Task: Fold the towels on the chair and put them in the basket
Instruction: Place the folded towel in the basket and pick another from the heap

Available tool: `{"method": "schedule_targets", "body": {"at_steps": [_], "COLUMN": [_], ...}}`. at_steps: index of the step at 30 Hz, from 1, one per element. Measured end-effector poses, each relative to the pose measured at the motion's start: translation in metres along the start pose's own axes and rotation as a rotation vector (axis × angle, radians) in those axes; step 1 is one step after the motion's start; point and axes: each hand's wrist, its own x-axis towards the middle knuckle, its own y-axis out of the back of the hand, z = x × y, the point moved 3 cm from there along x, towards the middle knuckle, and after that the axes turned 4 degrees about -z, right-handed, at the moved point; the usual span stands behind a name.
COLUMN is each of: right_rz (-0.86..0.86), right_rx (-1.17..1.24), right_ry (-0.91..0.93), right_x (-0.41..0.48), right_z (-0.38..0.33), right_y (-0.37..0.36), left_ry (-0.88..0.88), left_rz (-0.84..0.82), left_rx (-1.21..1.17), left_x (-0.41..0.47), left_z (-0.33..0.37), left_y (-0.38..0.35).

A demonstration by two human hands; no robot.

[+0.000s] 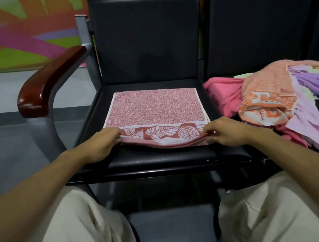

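Observation:
A red-and-white speckled towel (155, 109) with a leaf-pattern border lies flat on the black chair seat (158, 159). My left hand (101, 144) pinches its near left corner. My right hand (226, 132) pinches its near right corner, and the near edge is lifted slightly off the seat. On the neighbouring seat to the right lies a heap of unfolded towels: a pink one (223, 94), an orange patterned one (267, 97) and lilac ones (311, 116). No basket is in view.
A wooden armrest (48, 81) on a grey metal frame stands left of the seat. Black backrests (146, 39) rise behind both seats. My knees in light trousers (68, 229) sit below the seat's front edge. Grey floor and a colourful wall lie to the left.

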Motion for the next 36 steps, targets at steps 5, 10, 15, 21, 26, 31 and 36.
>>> {"method": "schedule_targets", "body": {"at_steps": [5, 10, 15, 21, 26, 31, 36], "right_rz": [0.065, 0.147, 0.175, 0.283, 0.154, 0.137, 0.456], "right_rx": [0.175, 0.367, 0.382, 0.425, 0.540, 0.745, 0.683], "right_ry": [-0.183, -0.294, -0.271, -0.189, -0.174, -0.156, -0.195], "right_x": [0.013, 0.026, 0.026, 0.009, -0.015, -0.026, -0.011], "right_z": [0.020, 0.035, 0.039, 0.034, 0.017, 0.001, 0.006], "right_y": [-0.003, -0.006, -0.004, 0.009, 0.014, 0.014, 0.023], "left_ry": [0.052, 0.076, 0.172, 0.264, 0.166, 0.181, 0.202], "left_rz": [0.045, 0.022, 0.280, 0.363, 0.257, 0.405, 0.361], "left_rx": [-0.134, -0.209, -0.289, -0.510, -0.353, -0.359, -0.665], "left_x": [0.015, 0.008, -0.006, -0.021, -0.029, -0.032, -0.019], "left_z": [0.007, 0.000, -0.010, -0.005, 0.007, 0.014, 0.018], "left_y": [0.002, 0.007, 0.022, 0.033, 0.031, 0.034, 0.036]}}
